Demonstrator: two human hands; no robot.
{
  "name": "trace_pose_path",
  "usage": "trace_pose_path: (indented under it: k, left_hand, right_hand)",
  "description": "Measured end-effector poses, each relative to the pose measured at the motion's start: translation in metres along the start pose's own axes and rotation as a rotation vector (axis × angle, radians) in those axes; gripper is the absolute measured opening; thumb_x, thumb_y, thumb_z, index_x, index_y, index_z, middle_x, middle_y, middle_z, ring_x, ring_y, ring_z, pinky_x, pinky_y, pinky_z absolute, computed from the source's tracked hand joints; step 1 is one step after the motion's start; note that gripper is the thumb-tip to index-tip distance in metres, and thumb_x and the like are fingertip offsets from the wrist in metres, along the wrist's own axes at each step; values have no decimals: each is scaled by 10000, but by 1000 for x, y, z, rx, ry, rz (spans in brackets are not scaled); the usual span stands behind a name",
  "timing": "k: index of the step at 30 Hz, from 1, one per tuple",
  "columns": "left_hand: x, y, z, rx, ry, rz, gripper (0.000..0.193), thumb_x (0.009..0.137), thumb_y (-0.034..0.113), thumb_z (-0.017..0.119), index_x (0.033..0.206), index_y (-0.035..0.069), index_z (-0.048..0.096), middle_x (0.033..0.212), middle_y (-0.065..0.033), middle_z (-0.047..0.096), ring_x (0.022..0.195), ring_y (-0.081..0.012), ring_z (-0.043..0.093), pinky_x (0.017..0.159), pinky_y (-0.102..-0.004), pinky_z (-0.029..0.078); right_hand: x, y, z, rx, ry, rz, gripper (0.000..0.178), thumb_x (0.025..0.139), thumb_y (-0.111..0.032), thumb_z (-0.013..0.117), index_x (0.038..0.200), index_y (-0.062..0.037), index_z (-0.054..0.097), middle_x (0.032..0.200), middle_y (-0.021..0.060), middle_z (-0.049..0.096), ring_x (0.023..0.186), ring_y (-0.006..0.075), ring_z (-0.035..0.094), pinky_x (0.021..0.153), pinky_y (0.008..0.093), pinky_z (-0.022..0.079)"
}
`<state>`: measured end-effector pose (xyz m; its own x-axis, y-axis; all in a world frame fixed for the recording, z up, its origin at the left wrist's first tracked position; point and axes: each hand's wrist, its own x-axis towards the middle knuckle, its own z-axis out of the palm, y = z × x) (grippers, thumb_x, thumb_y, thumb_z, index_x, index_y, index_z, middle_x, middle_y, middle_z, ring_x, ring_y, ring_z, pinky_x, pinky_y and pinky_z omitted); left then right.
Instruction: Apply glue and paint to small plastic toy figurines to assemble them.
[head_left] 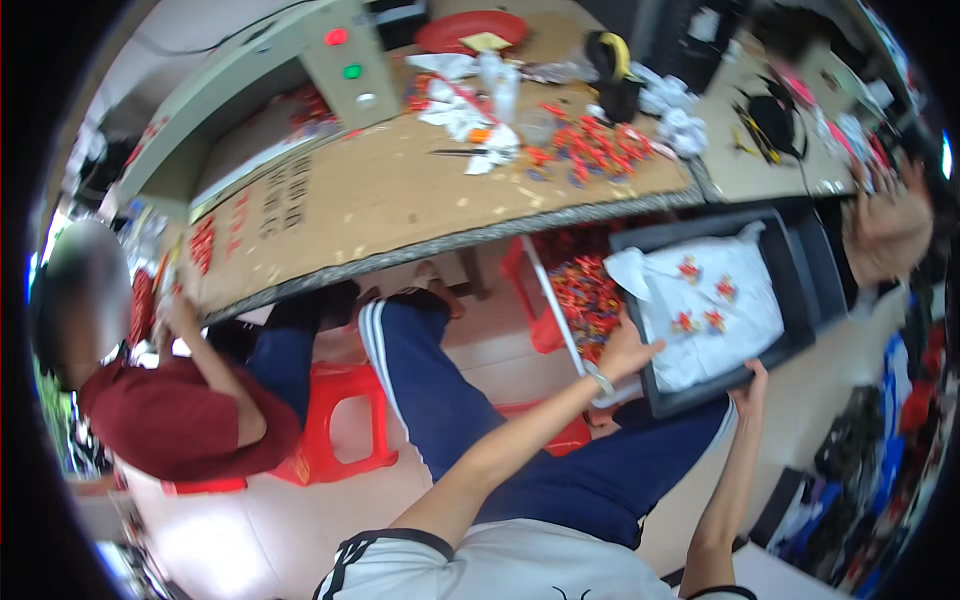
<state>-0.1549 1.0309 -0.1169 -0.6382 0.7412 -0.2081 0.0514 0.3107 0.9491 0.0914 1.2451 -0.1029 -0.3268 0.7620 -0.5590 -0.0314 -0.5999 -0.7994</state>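
1. At far left, a co-worker in a dark red shirt (180,420) is seated close to the worktop (400,190), presumably so that both forearms can be brought up to its edge.
2. Under the worktop's front edge, a white-walled container (548,300) is set beside the lap; its red and dark pieces (585,295) are thereby placed within easy reach.
3. Above it, a loose heap of similar pieces (600,150) is spread on the worktop, set back from the edge, where rolling off seems less likely.
4. The left hand (628,345) is placed at the tray's left side. The rim is pinched, with the thumb laid over it and the fingers outside, by which that side seems to be steadied.
5. The dark tray (700,393) is positioned above the right thigh, just beside the container. It is lined with a white sheet (720,350), against which four small red-and-yellow figures (714,320) are shown up clearly, spaced apart.
6. The near edge is met by the right hand (748,388), as if for support from below; its fingers are partly hidden by blur and the rim, so whether they are pressed together cannot be told.
7. Farther right, a second dark tray (815,250) is seen partly behind the first.
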Motion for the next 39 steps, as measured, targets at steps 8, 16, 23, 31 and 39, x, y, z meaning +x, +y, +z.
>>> trace_pose_path:
  k: [8, 16, 23, 31, 39]
  left_hand:
    - [-99, 41, -73, -161, -43, 232, 996, 749, 121, 615, 1467, 11, -66, 1246, -341, 465, 1113, -419, 538, 961, -440, 415]
    - [-261, 43, -223, -434, 190, 69, 1023, 815, 546, 629, 1457, -67, 121, 1464, -172, 281, 1320, -244, 352, 1059, -332, 321]
    - [-378, 70, -284, -617, 833, 306, 842, 803, 303, 673, 1449, -1, 228, 1451, -139, 328, 1341, -269, 326, 1111, -374, 247]
    - [-352, 92, -311, -465, 1233, 177, 862, 597, -44, 460, 1439, -4, 276, 1301, -113, 474, 976, -182, 538, 781, -194, 440]
    - [-355, 102, -339, -665, 1152, 76, 869, 567, 2, 408, 1423, 27, 260, 1279, -221, 447, 732, -379, 650, 535, -504, 612]
  right_hand:
    - [-163, 6, 26, 15, 138, -211, 158, 803, -211, 565, 887, -80, 593, 859, -4, 584, 831, 140, 572, 794, 292, 466]
    - [-322, 33, 184, 64, 39, -85, 154, 795, -137, 617, 901, -25, 624, 900, 41, 604, 872, 151, 580, 835, 302, 463]
    - [-328, 114, 334, -3, -708, 69, 315, 798, -49, 649, 1090, 6, 541, 1003, 53, 587, 907, 131, 583, 769, 280, 478]
    - [-291, 143, 432, -228, -937, 65, 644, 856, -328, 604, 1304, 38, 319, 1115, 136, 538, 1048, 225, 562, 794, 371, 527]
    - [-171, -50, 464, -937, -943, -685, 456, 896, -326, 522, 623, 16, 651, 532, 137, 617, 451, 213, 599, 466, 334, 473]
